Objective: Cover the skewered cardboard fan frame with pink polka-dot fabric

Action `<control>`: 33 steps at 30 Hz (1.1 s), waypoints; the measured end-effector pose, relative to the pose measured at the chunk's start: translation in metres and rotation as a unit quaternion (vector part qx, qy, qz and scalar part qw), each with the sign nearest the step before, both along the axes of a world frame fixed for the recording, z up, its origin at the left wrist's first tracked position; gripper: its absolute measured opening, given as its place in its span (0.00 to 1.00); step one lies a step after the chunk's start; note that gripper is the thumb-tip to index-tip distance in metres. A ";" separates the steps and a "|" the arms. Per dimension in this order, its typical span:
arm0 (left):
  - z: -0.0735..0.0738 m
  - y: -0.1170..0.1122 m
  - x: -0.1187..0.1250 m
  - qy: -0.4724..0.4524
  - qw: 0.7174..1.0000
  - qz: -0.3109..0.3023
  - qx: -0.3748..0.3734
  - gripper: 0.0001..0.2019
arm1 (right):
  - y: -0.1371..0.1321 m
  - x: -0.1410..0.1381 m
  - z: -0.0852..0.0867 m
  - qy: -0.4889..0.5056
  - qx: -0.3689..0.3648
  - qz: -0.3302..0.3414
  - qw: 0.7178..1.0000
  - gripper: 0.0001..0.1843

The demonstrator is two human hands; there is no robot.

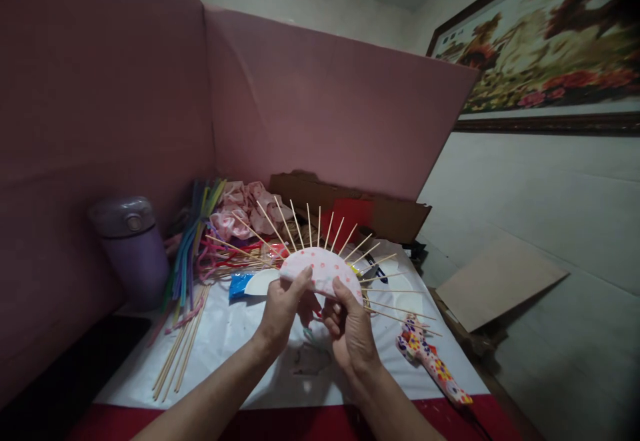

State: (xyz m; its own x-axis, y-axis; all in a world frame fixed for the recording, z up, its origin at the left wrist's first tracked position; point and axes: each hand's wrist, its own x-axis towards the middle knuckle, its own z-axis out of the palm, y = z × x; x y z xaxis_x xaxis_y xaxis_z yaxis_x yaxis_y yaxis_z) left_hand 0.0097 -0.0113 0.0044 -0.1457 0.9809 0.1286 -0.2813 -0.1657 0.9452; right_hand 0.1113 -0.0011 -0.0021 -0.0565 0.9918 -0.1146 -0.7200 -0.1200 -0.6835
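As L hand [281, 309] clasps dotted fan [320, 269], R hand [351, 335] pinches it.

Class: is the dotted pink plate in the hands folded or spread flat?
Folded: the pink plate shows as a half circle, held by left hand and right hand.

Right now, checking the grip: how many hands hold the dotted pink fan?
2: left hand at the lower left edge of the fan, right hand at its lower right edge.

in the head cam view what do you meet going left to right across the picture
purple flask → bundle of coloured straws → left hand → right hand, the two gripping the dotted half plate between them → colourful spotted object → cardboard sheet
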 end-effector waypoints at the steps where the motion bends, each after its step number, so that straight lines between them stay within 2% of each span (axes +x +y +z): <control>1: 0.000 0.000 -0.003 0.014 1.000 0.012 0.011 0.25 | 0.000 0.001 0.000 0.013 -0.001 0.011 1.000 0.16; 4: 0.001 0.000 -0.007 0.051 0.997 0.042 0.031 0.27 | -0.001 0.002 0.002 0.031 0.005 0.032 0.999 0.15; 8: 0.002 -0.002 -0.006 0.054 0.995 0.069 0.042 0.26 | -0.002 0.003 0.001 0.051 0.005 0.049 0.998 0.15; 11: 0.004 -0.006 -0.005 0.072 0.991 0.090 0.065 0.24 | 0.000 0.005 -0.001 0.082 -0.025 0.060 0.995 0.12; 14: 0.006 -0.011 -0.007 0.139 0.978 0.110 0.111 0.22 | 0.003 0.008 -0.003 0.113 -0.050 0.080 0.989 0.12; 18: 0.008 -0.016 -0.009 0.201 0.956 0.125 0.175 0.19 | 0.005 0.012 -0.003 0.124 -0.023 0.110 0.986 0.11; 22: 0.008 -0.019 -0.008 0.234 0.941 0.134 0.205 0.19 | 0.009 0.016 -0.005 0.119 -0.006 0.138 0.983 0.12; 28: 0.005 -0.016 -0.007 0.201 0.954 0.126 0.182 0.19 | 0.011 0.016 -0.004 0.101 -0.004 0.114 0.988 0.16; 30: 0.002 -0.013 -0.007 0.164 0.966 0.125 0.155 0.20 | 0.008 0.014 -0.004 0.110 0.005 0.107 0.988 0.14; 33: -0.001 -0.011 -0.003 0.100 0.981 0.122 0.112 0.20 | 0.000 0.008 -0.004 0.097 0.034 0.119 0.988 0.18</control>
